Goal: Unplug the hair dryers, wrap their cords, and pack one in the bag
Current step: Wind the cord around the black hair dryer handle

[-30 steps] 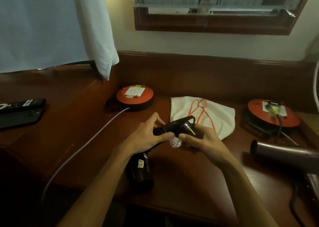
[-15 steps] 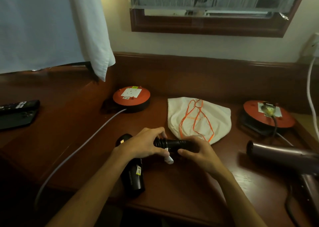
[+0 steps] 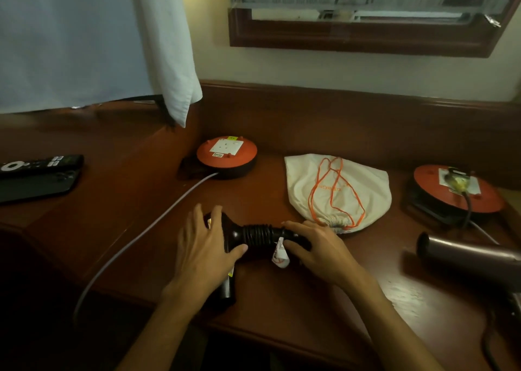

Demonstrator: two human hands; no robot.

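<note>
Head view, left to right: a remote (image 3: 42, 162) and a dark phone (image 3: 36, 184) lie at the desk's (image 3: 112, 201) far left. An orange cord reel (image 3: 227, 155) with an empty socket sits behind the left hand (image 3: 205, 246), whose spread, nearly straight fingers press on the black hair dryer (image 3: 248, 235) lying on the desk. The right hand (image 3: 318, 249) curls round its cord-wrapped handle. Just behind lies the cream drawstring bag (image 3: 338, 193). A second reel (image 3: 456, 191) has a plug in it; near it lies a brown hair dryer (image 3: 473, 258).
</note>
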